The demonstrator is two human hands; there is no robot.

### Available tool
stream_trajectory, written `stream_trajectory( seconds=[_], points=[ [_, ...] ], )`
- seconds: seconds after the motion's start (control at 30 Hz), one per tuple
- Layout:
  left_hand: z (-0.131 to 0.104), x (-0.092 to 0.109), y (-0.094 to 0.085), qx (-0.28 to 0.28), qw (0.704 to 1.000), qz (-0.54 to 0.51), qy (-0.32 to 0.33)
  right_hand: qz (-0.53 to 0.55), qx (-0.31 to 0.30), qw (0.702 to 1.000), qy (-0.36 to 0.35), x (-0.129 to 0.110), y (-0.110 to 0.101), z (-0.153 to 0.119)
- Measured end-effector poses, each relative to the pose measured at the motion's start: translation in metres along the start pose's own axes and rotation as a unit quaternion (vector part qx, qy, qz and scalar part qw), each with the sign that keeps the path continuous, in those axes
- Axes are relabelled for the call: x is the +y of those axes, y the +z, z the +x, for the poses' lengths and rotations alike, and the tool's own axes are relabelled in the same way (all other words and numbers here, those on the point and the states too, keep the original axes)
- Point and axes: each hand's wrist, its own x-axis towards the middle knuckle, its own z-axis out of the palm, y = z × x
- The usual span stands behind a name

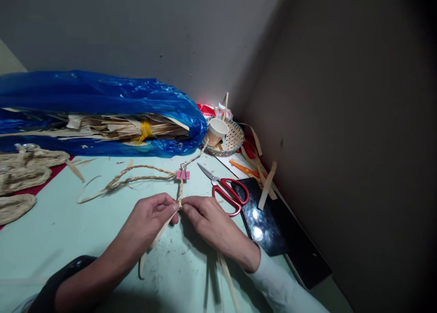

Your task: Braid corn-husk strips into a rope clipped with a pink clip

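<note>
Here, at frame centre, I watch the left hand [153, 216] and right hand [210, 223] pinch a braid [181, 189], apparently held taut by the pink clip [183, 175] above.

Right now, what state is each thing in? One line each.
Left hand: fingers pinching the braid
Right hand: fingers pinching it too
Braid: plaited down to the fingers, unfinished
Pink clip: shut on the braid
Blue bag: open, strip bundle showing
Strip bundle: bound by a yellow tie
Cup: no lid
Red-handled scissors: lying down, blades look closed
</note>
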Motion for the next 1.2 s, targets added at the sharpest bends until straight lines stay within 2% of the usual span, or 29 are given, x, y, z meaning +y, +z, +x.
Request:
stream_trajectory(
  seconds=[0.27, 0.4, 0.57, 0.73, 0.8, 1.0, 1.1, 1.2],
  points=[
    [0.002, -0.003, -0.001, 0.0, 1.0, -0.019, 0.014, 0.081, 0.072, 0.994, 0.026, 0.005, 0.017, -0.002],
    [0.0, -0.006, -0.002, -0.003, 0.999, -0.036, 0.002, 0.081, 0.054, 0.993, 0.068, 0.005, 0.014, -0.005],
    [-0.002, -0.007, -0.003, -0.017, 0.998, -0.054, 0.0, 0.073, 0.043, 0.995, 0.055, 0.008, 0.007, -0.008],
    [-0.001, -0.01, 0.0, -0.042, 0.992, -0.116, -0.038, 0.184, 0.04, 0.982, 0.032, 0.012, 0.014, -0.007],
    [0.001, -0.012, 0.0, -0.049, 0.988, -0.138, -0.056, 0.197, 0.051, 0.979, 0.025, 0.011, 0.017, -0.007],
    [0.001, -0.014, -0.001, -0.046, 0.991, -0.114, -0.045, 0.15, 0.076, 0.986, 0.009, 0.01, 0.016, -0.005],
    [0.0, -0.011, -0.001, -0.023, 0.996, -0.076, -0.028, 0.07, 0.084, 0.994, -0.004, 0.008, 0.01, -0.006],
    [-0.002, -0.008, 0.002, 0.001, 0.999, -0.038, 0.001, -0.025, 0.124, 0.992, -0.013, 0.003, 0.008, -0.004]
  ],
)
